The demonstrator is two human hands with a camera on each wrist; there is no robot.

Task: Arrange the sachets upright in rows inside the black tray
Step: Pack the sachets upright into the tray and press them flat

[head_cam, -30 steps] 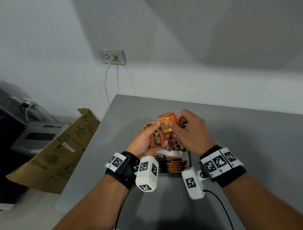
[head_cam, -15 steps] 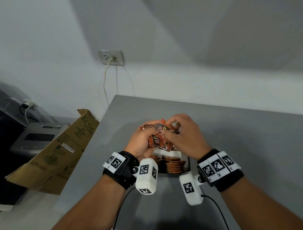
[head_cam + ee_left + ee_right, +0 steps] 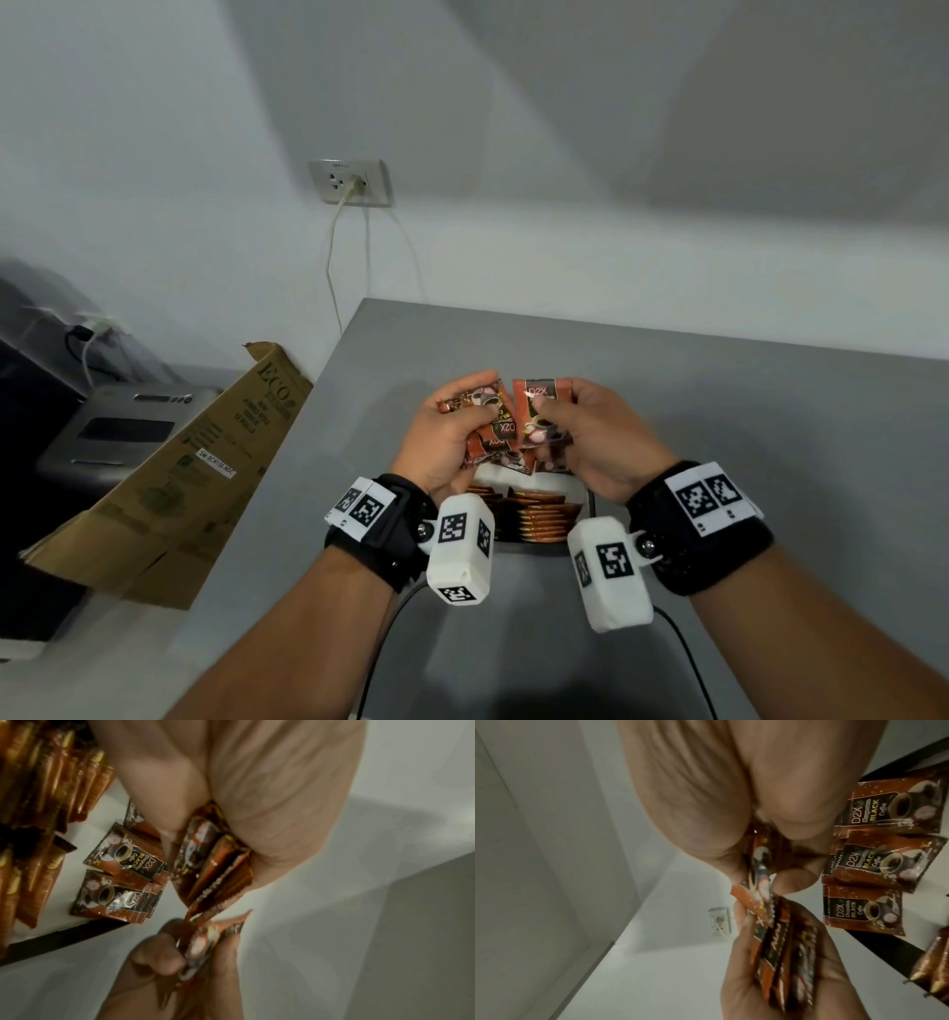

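Orange-brown foil coffee sachets fill both hands, held up over the far end of the black tray (image 3: 591, 506). The left hand (image 3: 452, 442) grips a small stack of sachets (image 3: 490, 424) between thumb and curled fingers; in the left wrist view the stack shows edge-on, several packets pressed flat together. The right hand (image 3: 590, 437) pinches a single sachet (image 3: 542, 411) with its printed face toward the head camera and its long axis roughly vertical, its near edge touching or just beside the left hand's stack.

Directly below the hands, on the tray's pale floor, a few loose sachets (image 3: 859, 914) lie flat, face up, overlapping one another. Closer to the person, the upright rows (image 3: 539, 519) stand packed on edge, their crimped tops showing as stacked ridges, running across the tray.

What the coming move turns on, as I judge it: the free space lies straight down from the hands, between the standing rows and the tray's far wall, and the flat sachets partly occupy it. A held packet has to go down with its faces parallel to those already standing. The right hand's single sachet already stands upright, so that hand seems better placed to set one down, while the left hand serves as the supply. Which hand is truly nearer the gap I cannot tell; both hover about level over it.
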